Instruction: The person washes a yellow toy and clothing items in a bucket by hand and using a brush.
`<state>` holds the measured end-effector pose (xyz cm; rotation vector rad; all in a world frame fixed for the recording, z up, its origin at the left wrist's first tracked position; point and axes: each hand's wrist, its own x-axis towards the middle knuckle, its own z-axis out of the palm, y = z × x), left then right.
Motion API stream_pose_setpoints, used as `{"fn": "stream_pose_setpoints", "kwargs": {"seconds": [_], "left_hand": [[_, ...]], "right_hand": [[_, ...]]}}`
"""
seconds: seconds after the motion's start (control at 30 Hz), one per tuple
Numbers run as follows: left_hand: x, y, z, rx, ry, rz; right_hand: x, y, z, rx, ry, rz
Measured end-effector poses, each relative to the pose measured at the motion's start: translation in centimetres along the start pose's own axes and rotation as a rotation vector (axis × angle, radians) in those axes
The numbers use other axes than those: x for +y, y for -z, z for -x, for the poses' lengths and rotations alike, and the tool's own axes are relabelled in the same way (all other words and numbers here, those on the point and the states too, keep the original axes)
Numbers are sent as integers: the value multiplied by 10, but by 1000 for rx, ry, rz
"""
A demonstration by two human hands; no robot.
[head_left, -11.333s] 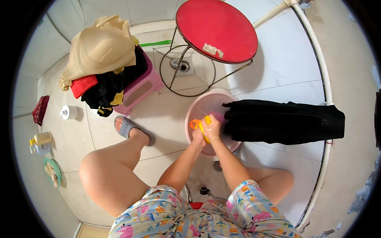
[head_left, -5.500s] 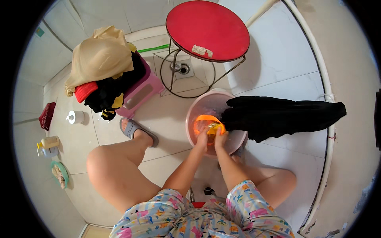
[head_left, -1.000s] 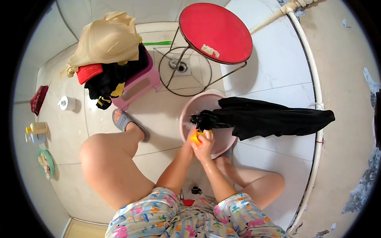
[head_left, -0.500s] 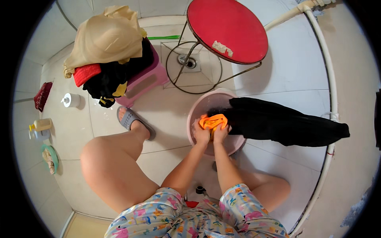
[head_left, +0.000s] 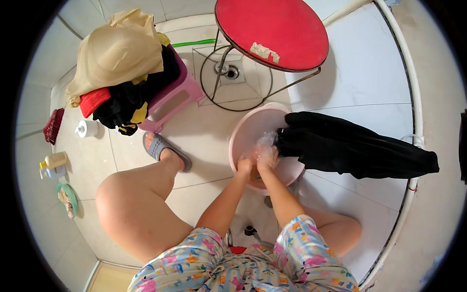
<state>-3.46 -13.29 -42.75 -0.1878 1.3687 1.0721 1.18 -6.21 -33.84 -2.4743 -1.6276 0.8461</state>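
Both my hands are down in the water of a pale pink basin (head_left: 236, 130). My left hand (head_left: 244, 164) is curled around an orange cloth (head_left: 256, 177), little of which shows under the water between my wrists. Close beside it, my right hand (head_left: 267, 158) is blurred among splashing bubbles, and its fingers are hard to make out. A long black garment (head_left: 360, 146) lies over the basin's right rim, one end dipping into the water near my right hand and the rest stretching right toward the wall pipe.
Beyond the basin stands a red round stool (head_left: 272, 29) on a metal frame, over a floor drain (head_left: 232, 72). A pink plastic stool (head_left: 170, 109) at far left bears piled clothes (head_left: 116, 53). Bottles (head_left: 55, 160) and a green dish (head_left: 68, 199) line the left side; a white pipe (head_left: 416, 97) runs along the right.
My hands have pushed the orange cloth down from above the rim into the basin, and water splashes up with bubbles. The view has shifted slightly; the black garment still hangs over the rim.
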Motion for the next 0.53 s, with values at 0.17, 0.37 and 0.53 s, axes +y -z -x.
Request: {"fn": "stream_pose_setpoints", "kwargs": {"seconds": [0.17,0.37,0.53], "left_hand": [[34,-56,50,-540,148,607],[57,-51,69,-766,42,810],[67,-47,68,-217,-290,-54]], "right_hand": [[28,98,10,-49,380,247],[85,111,-19,-146,139,-570],[68,70,-20,-134,25,-737]]}}
